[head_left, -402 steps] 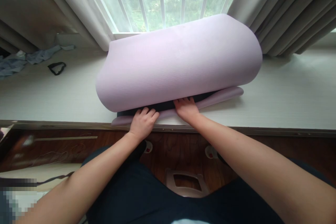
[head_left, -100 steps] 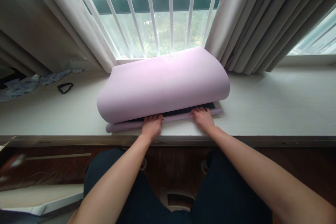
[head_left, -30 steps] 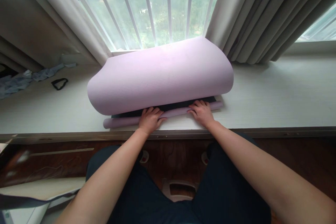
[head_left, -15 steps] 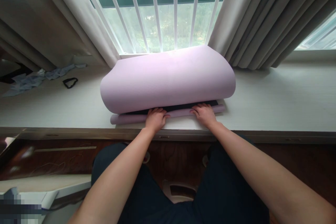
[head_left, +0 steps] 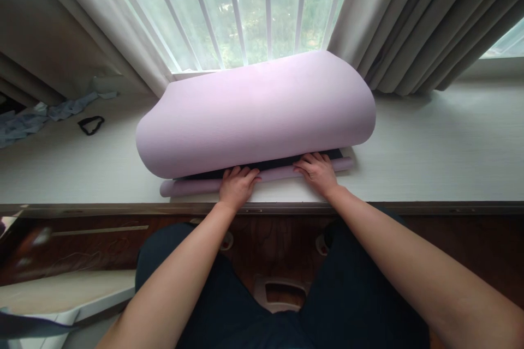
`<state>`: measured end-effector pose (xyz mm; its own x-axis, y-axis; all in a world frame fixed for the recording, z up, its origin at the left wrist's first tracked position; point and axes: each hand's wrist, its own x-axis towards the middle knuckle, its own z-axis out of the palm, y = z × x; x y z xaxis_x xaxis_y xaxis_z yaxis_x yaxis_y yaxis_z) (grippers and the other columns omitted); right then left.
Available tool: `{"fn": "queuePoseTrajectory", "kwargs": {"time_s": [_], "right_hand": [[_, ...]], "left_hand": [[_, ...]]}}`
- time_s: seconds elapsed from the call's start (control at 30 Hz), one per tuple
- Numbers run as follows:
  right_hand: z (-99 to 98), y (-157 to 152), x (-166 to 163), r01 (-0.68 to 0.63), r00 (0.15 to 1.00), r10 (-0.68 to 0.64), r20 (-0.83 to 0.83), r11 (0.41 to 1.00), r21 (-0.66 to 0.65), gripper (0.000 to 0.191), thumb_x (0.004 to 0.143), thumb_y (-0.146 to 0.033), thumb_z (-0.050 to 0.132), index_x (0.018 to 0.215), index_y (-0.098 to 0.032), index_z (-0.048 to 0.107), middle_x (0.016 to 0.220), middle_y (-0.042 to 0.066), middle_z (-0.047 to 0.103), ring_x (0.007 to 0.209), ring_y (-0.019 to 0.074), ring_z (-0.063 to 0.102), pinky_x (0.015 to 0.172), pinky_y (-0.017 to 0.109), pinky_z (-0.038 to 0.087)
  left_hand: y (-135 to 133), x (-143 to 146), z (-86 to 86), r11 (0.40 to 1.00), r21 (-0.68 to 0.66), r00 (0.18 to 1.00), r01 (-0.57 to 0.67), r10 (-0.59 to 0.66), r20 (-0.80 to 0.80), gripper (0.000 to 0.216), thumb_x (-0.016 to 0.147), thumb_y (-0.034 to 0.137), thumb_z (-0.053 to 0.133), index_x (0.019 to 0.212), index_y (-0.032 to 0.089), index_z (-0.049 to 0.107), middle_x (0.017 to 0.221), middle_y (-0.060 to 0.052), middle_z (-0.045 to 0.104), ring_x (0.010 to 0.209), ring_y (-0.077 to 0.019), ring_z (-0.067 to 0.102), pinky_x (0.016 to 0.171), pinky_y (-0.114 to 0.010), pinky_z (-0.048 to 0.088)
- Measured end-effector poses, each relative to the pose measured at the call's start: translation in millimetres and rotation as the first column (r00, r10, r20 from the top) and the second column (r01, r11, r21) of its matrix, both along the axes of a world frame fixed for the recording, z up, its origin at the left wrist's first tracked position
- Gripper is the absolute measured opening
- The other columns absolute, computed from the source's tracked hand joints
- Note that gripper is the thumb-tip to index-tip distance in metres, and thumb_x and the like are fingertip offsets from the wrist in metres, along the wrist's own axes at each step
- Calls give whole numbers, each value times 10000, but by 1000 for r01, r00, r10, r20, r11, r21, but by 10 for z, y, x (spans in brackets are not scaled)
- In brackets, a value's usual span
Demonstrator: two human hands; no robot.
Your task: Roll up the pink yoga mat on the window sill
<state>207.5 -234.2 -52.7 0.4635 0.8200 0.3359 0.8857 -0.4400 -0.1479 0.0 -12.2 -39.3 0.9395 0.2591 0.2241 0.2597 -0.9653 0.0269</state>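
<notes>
The lilac yoga mat [head_left: 262,112] lies on the pale sill [head_left: 442,147] in front of the window, set a little aslant. Most of it arches over in 1 big, loose fold, and its near edge is curled into a slim roll [head_left: 282,174] close to the front of the sill. Between fold and roll shows a strip of the mat's black underside [head_left: 282,163].

Both hands are on that roll, well apart. The left hand [head_left: 238,185] pinches it, bent fingers over the top and thumb on the near side. The right hand [head_left: 317,172] grips it likewise near the right end, its fingers close together.

In the last 0.5 seconds little has changed beyond a slight tilt of the view; hands and roll keep their places, so the curl seems held rather than advanced. Against 13.4 seconds ago the difference is plain: the edge was then a loose, uneven flap and the hands sat closer together. Now it is an even tube, which I judge to be a firmer start for rolling.

Farther out, a black band [head_left: 90,125] and some grey cloth [head_left: 24,128] lie to the left, and 1 gathered curtain [head_left: 409,22] hangs at right.
</notes>
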Motion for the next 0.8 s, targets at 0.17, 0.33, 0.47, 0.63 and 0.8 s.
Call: {"fn": "queuePoseTrajectory", "kwargs": {"time_s": [0.17,0.33,0.47,0.63,0.8], "right_hand": [[49,75,90,-24,999,24,-36,999,-23,349,1065,-482,515,1105,-307,814,1100,66,730,1060,240,546,837,373,272],[87,98,79,-7,999,5,-50,999,-35,325,1057,-468,544,1067,-297,819,1090,56,739,1076,239,553,851,378,278],[52,78,-20,60,997,-61,-49,998,-33,326,1057,-461,536,1122,-299,811,1131,62,733,1099,256,532,895,399,288],[-29,27,-108,75,996,-76,-39,997,-17,373,1056,-477,509,1239,-284,771,1219,86,707,1148,273,515,1015,433,291],[-88,5,-118,56,998,-56,-17,998,11,446,982,-569,615,1294,-272,733,1262,92,695,1163,286,534,1090,459,270]], "left_hand": [[-50,49,24,997,28,998,-65,65,-3,352,1061,456,484,1228,289,744,1199,-100,718,1089,-323,587,862,-476,387],[-136,56,-2,993,40,994,-112,112,19,377,1068,449,459,1202,265,759,1188,-107,729,1112,-340,575,881,-498,393],[-152,15,-3,995,33,996,-94,93,15,411,1034,517,528,1270,255,738,1209,-113,728,1121,-344,579,905,-501,405],[-131,-4,0,994,-12,994,-106,106,28,399,983,506,636,1296,277,733,1206,-113,724,1130,-337,583,931,-473,415],[-110,0,-50,992,-62,990,-113,118,80,389,982,511,643,1279,284,750,1189,-105,735,1131,-329,589,958,-472,403]]}}
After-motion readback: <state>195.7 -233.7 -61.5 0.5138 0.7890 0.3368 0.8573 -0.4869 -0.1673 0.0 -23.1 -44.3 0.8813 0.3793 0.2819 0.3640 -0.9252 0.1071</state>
